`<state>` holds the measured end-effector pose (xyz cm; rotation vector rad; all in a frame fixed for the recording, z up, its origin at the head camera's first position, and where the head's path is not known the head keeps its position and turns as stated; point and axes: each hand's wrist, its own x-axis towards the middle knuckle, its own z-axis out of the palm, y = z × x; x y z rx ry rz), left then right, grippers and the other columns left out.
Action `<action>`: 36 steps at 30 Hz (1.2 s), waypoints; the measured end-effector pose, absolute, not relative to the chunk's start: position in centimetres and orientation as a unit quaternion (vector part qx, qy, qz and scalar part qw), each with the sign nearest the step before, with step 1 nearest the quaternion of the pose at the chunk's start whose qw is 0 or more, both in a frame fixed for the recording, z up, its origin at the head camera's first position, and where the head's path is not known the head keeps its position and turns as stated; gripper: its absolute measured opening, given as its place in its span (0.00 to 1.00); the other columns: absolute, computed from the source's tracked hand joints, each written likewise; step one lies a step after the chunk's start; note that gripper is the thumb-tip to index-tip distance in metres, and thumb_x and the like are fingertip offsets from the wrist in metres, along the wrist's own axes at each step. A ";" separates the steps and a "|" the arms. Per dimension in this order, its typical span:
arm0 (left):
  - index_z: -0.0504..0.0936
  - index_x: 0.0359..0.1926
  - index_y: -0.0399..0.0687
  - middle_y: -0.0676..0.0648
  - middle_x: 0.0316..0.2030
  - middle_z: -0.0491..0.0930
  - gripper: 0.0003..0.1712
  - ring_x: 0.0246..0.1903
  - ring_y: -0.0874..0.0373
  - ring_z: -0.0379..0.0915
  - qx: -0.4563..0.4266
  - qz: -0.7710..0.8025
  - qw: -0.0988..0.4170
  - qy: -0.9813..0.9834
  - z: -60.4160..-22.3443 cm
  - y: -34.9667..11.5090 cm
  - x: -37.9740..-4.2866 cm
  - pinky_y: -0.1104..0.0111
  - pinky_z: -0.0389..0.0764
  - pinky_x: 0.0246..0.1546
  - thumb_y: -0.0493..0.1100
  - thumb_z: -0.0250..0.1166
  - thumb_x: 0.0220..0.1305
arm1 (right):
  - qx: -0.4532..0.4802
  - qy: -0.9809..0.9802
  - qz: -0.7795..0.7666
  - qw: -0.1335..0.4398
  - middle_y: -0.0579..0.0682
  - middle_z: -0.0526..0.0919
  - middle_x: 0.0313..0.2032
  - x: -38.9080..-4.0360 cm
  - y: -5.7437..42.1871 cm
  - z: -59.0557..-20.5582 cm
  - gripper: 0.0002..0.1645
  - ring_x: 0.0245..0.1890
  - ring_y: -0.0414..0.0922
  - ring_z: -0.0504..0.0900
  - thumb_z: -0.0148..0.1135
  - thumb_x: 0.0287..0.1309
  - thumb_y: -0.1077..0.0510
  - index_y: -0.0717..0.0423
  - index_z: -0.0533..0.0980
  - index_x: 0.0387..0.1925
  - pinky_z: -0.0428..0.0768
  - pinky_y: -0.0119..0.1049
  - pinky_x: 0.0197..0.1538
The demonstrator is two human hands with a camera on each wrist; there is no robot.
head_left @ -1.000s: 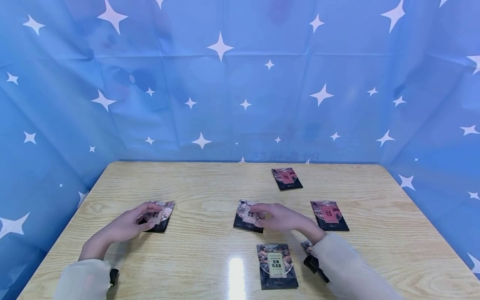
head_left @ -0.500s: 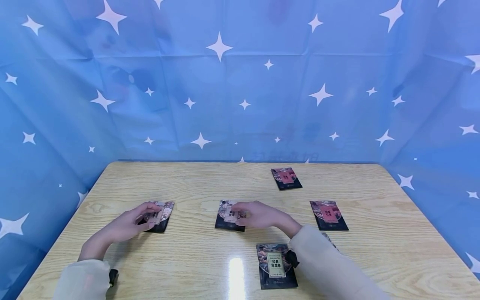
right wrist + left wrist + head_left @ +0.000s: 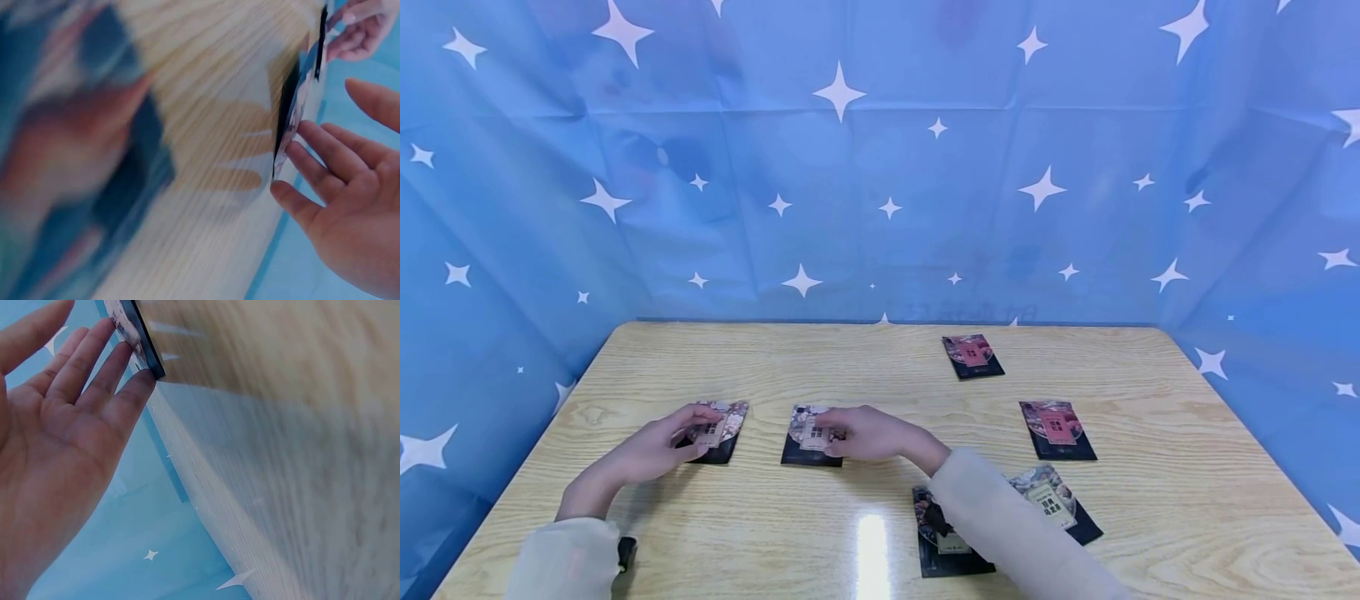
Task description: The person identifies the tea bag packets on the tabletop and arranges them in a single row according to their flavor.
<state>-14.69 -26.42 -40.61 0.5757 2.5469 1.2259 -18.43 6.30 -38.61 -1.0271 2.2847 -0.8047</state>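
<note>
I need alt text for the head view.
The left hand touches one packet, the right hand another packet, on a wooden table before a starry blue backdrop. Four more packets lie to the right, two partly hidden by a sleeve.

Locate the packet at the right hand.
In the head view, that packet lies on the table left of centre, touched by the right hand, with the left hand to its left.

On the bench (image 3: 760,533), left packet (image 3: 726,447) lies under the left hand (image 3: 658,446), middle packet (image 3: 806,440) to its right under the right hand (image 3: 876,433). Far packet (image 3: 973,358) sits behind and right of these, side packet (image 3: 1058,432) in front and right of that. Near packet (image 3: 946,563) and right neighbour (image 3: 1054,506) lie nearest, right sleeve (image 3: 1015,529) crossing above; curtain (image 3: 880,242) behind bench.
</note>
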 end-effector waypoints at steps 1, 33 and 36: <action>0.65 0.58 0.37 0.30 0.60 0.60 0.22 0.58 0.32 0.56 0.197 0.421 0.128 0.876 -40.6 -26.4 -14.7 0.39 0.58 0.54 0.37 0.56 0.65 | -0.377 0.841 -0.296 0.252 0.53 0.71 0.56 -18.4 6.1 -38.6 0.27 0.55 0.47 0.72 0.51 0.65 0.57 0.60 0.61 0.64 0.72 0.34 0.50; 0.66 0.58 0.39 0.32 0.58 0.65 0.21 0.58 0.33 0.58 0.189 0.411 0.127 0.883 -40.4 -26.1 -14.6 0.42 0.63 0.52 0.34 0.55 0.64 | -0.374 0.849 -0.273 0.254 0.48 0.67 0.61 -18.9 1.5 -39.2 0.29 0.60 0.43 0.65 0.52 0.64 0.56 0.56 0.61 0.65 0.66 0.28 0.41; 0.66 0.58 0.39 0.32 0.58 0.64 0.21 0.58 0.33 0.58 0.188 0.411 0.128 0.883 -40.4 -26.2 -14.6 0.41 0.63 0.53 0.34 0.55 0.64 | -0.375 0.848 -0.274 0.255 0.47 0.68 0.59 -18.8 1.5 -39.1 0.29 0.54 0.41 0.70 0.52 0.64 0.56 0.56 0.61 0.65 0.68 0.28 0.48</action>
